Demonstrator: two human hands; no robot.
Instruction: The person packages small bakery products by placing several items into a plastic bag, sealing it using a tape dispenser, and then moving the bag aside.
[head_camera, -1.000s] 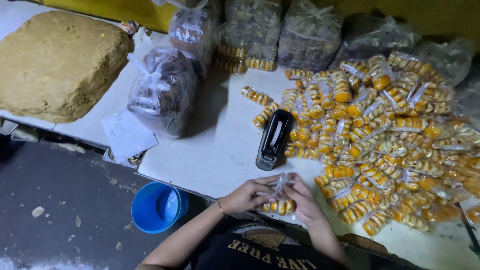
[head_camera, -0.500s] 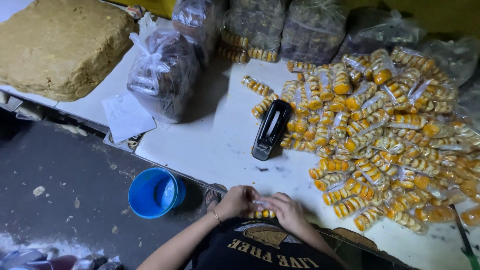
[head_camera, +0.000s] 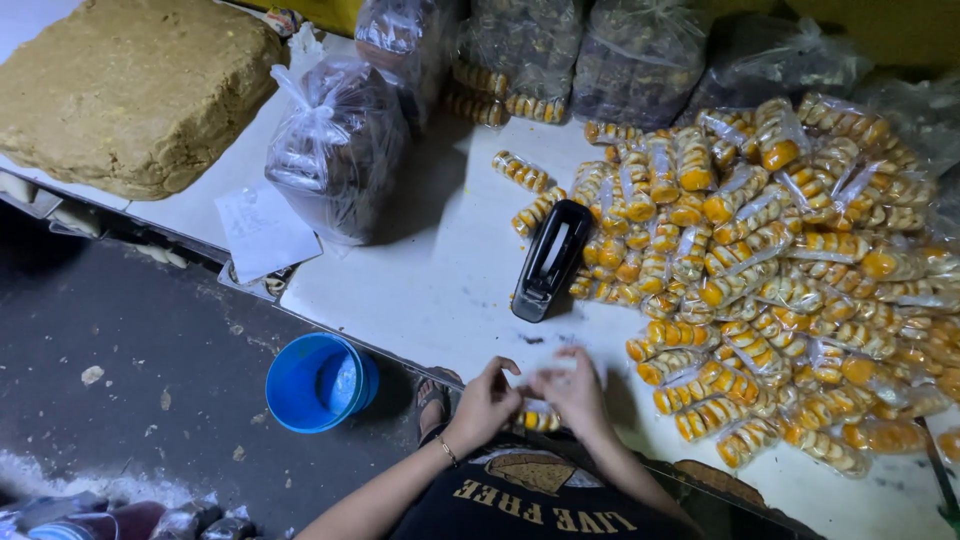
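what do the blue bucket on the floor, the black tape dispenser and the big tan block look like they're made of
Blue bucket: likely plastic, going by its smooth, even, slightly glossy colour. Black tape dispenser: probably hard moulded plastic, with shiny highlights along its edges. Big tan block: matte, grainy and lumpy with rough broken sides, perhaps a pressed paste or dough; the exact material cannot be told.

Dim overall, light falling from above onto the white table (head_camera: 440, 290); floor (head_camera: 130, 370) murky. Soft shadows beside the bags, glare on the plastic wrappers (head_camera: 800, 240) (small specks). Hands slightly motion-blurred, corners darker.
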